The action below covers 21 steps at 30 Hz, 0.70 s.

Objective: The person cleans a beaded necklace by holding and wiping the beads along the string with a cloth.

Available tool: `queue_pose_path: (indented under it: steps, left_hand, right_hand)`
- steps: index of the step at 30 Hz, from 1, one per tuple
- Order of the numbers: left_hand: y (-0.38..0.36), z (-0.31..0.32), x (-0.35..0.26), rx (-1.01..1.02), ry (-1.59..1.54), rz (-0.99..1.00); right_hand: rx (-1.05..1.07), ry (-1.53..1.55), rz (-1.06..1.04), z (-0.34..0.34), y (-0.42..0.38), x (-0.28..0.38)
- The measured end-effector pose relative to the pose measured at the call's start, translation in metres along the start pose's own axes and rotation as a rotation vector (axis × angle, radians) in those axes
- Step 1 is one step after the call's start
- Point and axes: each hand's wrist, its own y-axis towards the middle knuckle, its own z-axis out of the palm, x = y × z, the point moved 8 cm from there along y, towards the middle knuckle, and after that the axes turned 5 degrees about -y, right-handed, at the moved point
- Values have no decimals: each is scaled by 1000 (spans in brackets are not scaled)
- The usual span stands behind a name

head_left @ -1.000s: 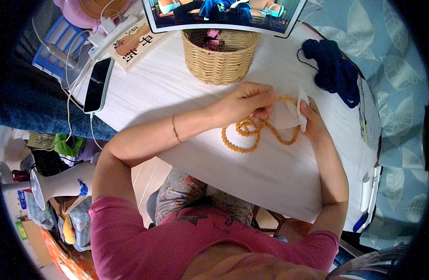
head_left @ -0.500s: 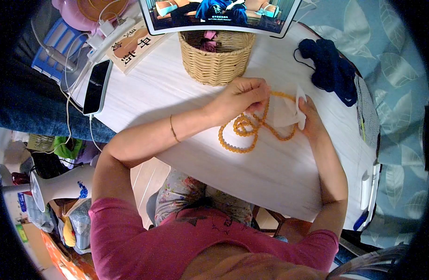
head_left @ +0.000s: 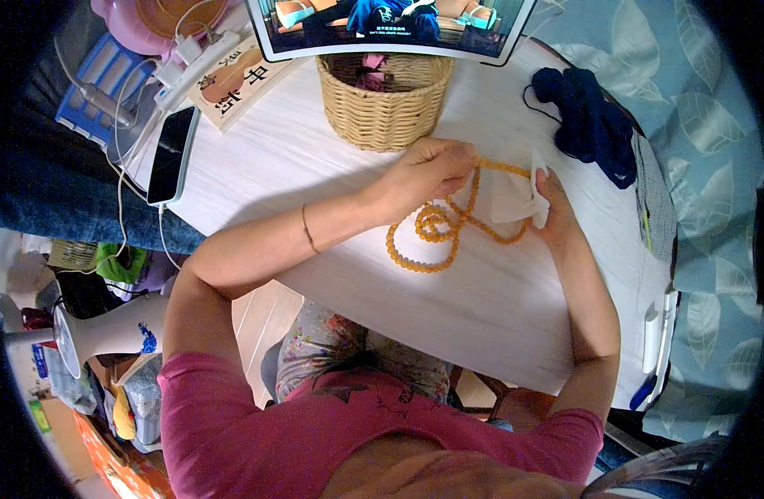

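Observation:
A long string of amber-coloured round beads lies looped and coiled on the white table. My left hand, fingers closed, pinches the strand near the basket. From those fingers a stretch of beads runs across to my right hand. That hand is closed on a thin white tissue, folded partly over the strand; its fingertips are mostly hidden behind the tissue. A thin bracelet circles my left wrist.
Beyond my left hand stands a wicker basket, with a tablet screen above it. Dark navy yarn lies at the right. A charging phone, a book and a power strip are at the left.
The tissue and right fingers have shifted slightly, and the strand between my hands is pulled a little straighter. The left hand stays nearly in place.

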Motion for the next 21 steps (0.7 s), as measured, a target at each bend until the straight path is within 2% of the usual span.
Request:
queue_pose_path:
  steps: [5, 8, 14, 21]
  left_hand:
    - [0, 0, 0, -2, 66, 31]
    - [4, 2, 2, 34, 11, 128]
    - [2, 2, 9, 72, -107, -32]
    - [-2, 0, 1, 2, 44, -5]
  right_hand:
    - [19, 26, 25, 6, -1, 3]
    - [-2, 17, 24, 5, -3, 3]
    - [32, -32, 7, 7, -3, 7]
    - [-31, -6, -35, 8, -4, 9]
